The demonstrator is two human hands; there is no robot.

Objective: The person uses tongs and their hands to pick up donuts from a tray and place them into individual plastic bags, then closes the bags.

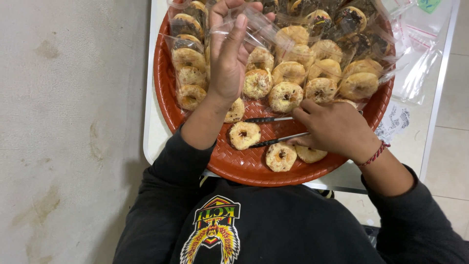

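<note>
A round red woven tray (244, 166) rests on a white table and carries many ring-shaped pastries, some plain, some chocolate-topped. My right hand (334, 128) grips black tongs (266, 131), whose tips sit on either side of a loose pastry (244, 135) near the tray's front. My left hand (230, 51) is raised over the tray's left part and holds a clear plastic bag (254, 27) between its fingers. Two more loose pastries (281, 156) lie at the front edge under my right hand.
Bagged rows of pastries (188, 58) fill the tray's left and far side. Empty clear bags (415, 63) lie on the white table (415, 142) at the right. A pale stained floor (68, 132) spreads to the left.
</note>
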